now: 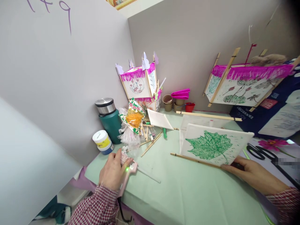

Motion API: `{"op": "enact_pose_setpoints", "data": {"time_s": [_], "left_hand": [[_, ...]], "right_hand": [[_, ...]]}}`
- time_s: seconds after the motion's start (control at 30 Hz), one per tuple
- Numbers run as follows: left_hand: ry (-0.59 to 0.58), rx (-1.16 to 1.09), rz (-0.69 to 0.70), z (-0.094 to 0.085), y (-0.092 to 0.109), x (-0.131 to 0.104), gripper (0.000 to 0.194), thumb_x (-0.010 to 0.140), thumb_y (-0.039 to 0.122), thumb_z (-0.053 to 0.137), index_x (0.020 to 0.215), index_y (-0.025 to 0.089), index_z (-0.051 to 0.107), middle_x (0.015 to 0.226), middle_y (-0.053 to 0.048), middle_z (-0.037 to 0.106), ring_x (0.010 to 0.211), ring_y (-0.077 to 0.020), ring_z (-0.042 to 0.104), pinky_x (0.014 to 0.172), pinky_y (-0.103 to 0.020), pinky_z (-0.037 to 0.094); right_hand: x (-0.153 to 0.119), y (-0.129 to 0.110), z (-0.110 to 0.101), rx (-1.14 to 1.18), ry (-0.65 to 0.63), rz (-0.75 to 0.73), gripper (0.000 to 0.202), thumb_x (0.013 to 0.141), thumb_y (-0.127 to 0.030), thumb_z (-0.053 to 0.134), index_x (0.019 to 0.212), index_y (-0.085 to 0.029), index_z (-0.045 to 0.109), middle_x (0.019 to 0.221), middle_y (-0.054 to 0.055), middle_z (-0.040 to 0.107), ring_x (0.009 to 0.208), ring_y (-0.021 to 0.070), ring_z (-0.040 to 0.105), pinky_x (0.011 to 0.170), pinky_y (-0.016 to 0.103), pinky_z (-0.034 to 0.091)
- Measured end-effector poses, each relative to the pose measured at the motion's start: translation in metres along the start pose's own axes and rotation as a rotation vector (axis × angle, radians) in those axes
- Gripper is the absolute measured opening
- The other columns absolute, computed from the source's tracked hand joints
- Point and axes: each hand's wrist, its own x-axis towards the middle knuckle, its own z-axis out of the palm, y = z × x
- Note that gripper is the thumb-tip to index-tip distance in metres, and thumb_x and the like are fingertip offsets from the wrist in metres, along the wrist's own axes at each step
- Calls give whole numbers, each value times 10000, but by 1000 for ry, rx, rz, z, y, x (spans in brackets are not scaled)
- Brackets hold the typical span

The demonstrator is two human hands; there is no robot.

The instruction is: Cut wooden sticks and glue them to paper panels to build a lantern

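I have my left hand (pixel 113 170), lower left of centre on my feed, wrapped around one pink glue gun (pixel 133 167); one glue stick (pixel 150 175) juts rightward from it. My right hand (pixel 256 175), lower right, pinches one leaf-printed lantern frame (pixel 208 147) by its lower right corner, the frame extending leftward from that grip. Beyond, left of centre, I count one teal flask (pixel 110 125) and one white-lidded tub (pixel 104 143).

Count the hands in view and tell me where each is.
2: the left hand is on the pink glue gun, the right hand at the leaf panel's lower right.
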Motion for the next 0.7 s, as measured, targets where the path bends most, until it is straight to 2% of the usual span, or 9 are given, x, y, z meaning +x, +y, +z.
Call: {"op": "enact_pose_setpoints", "data": {"time_s": [0.17,0.3,0.43,0.57,0.7], "left_hand": [[133,136,58,-6,3,12,451,850,489,347,1060,181,602,965,-102,524,920,-235,516,750,-318,402],[69,242,77,-6,13,36,363,828,399,399,858,166,675,914,-111,567,928,-261,511,754,-349,391],[49,251,48,0,18,52,294,793,303,415,829,148,662,908,-124,619,926,-285,546,730,-371,394],[145,87,-83,3,15,59,294,827,288,359,886,140,606,858,-135,659,851,-273,604,688,-355,400],[199,-357,-202,4,4,61,224,820,314,396,905,185,558,754,-65,682,767,-225,630,656,-306,413]], "right_hand": [[1,6,1,3,-23,38,500,727,-522,560,1070,-166,642,1161,90,610,1098,266,535,987,370,408],[1,10,3,16,-21,25,496,730,-512,567,1089,-176,631,1189,87,592,1112,257,524,1014,363,377],[1,10,3,25,-2,14,449,728,-497,575,1063,-208,650,1154,75,616,1083,260,547,994,360,400],[0,7,2,20,12,10,416,720,-488,582,1031,-224,667,1115,70,638,1046,262,571,953,357,440],[0,5,2,12,31,-3,393,715,-477,584,1004,-229,679,1088,58,652,1029,265,581,933,355,456]]}}
